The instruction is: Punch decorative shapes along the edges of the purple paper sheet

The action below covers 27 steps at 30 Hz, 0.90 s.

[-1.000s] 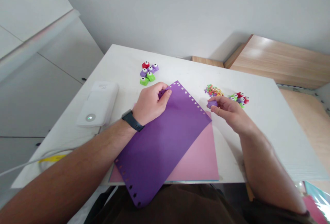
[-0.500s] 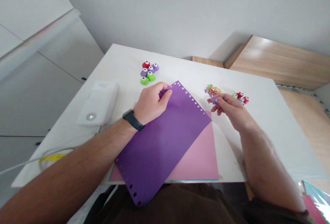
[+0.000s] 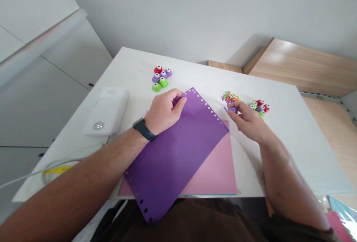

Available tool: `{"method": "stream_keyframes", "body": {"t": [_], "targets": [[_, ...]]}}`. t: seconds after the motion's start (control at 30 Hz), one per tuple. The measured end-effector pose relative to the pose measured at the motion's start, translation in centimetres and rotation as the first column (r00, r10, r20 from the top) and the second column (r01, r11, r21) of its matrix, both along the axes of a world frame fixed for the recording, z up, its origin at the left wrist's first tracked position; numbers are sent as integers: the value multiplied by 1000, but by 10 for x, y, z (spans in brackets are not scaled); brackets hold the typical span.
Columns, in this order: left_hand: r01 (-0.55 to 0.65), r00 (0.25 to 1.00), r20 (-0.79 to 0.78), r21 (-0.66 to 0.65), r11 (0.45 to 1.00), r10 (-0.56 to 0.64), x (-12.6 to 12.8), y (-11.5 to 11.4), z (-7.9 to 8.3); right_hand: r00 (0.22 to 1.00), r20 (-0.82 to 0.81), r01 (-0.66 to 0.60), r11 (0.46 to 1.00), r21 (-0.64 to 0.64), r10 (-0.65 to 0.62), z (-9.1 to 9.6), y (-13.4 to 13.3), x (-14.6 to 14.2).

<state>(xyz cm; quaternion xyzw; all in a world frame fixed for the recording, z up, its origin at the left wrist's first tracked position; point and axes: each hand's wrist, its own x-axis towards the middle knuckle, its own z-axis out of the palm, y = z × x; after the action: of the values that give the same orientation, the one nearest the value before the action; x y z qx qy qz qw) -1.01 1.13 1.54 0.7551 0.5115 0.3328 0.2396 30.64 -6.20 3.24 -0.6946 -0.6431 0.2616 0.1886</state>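
Observation:
My left hand (image 3: 166,109) pinches the upper left edge of a purple sheet of paper (image 3: 181,138), thumb on top. Small star-shaped and flower-like holes run along two opposite edges of the sheet. It lies tilted over a pink sheet (image 3: 214,171), its lower corner hanging past the table edge. In my right hand (image 3: 247,119), closed between thumb and fingers, is a small purple craft punch (image 3: 232,110), held to the right of the sheet and apart from it. Just beyond it lies a little heap of coloured paper cutouts (image 3: 231,96).
Several red, purple and green punches (image 3: 161,78) stand at the back of the white table (image 3: 292,152). More punches (image 3: 260,107) cluster right of my right hand. A white box-shaped device (image 3: 107,112) with a cable (image 3: 64,162) sits at the left. Wooden furniture (image 3: 301,61) borders the right.
My right hand has turned over, knuckles more upward, with the purple punch tipped in its fingers. More of the punches beside it show. My left hand and the sheet have hardly moved.

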Motion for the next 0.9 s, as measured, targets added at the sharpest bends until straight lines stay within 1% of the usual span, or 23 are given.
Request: {"method": "stream_keyframes", "body": {"t": [0.07,0.13,0.23,0.3,0.33,0.4,0.57,0.67,0.8,0.9], "targets": [[0,1000,-2,3,1000,0,0,0,0,1000,12,19,1000,16,-19,-1,1,2],[2,1000,0,4,1000,-2,0,0,1,998,50,41,995,91,-46,-3,4,5],[2,1000,3,2,1000,-2,0,0,1,978,195,30,969,246,-80,-7,9,14],[1,1000,-2,3,1000,-1,0,0,2,949,295,25,956,294,-115,-10,12,21],[2,1000,-5,5,1000,-2,0,0,2,936,325,31,954,297,-131,-10,13,25],[3,1000,-9,7,1000,-2,0,0,2,918,363,59,961,270,-158,-11,14,30],[2,1000,-3,4,1000,-2,0,0,1,898,386,175,976,131,-213,-9,12,34],[1,1000,-6,-4,1000,-1,0,1,1,864,460,187,979,80,-203,-8,13,33],[5,1000,-18,3,1000,-5,0,1,1,795,580,177,983,57,-177,-5,15,35],[11,1000,-7,12,1000,-11,0,1,1,781,595,181,981,74,-189,-4,15,37]]}}
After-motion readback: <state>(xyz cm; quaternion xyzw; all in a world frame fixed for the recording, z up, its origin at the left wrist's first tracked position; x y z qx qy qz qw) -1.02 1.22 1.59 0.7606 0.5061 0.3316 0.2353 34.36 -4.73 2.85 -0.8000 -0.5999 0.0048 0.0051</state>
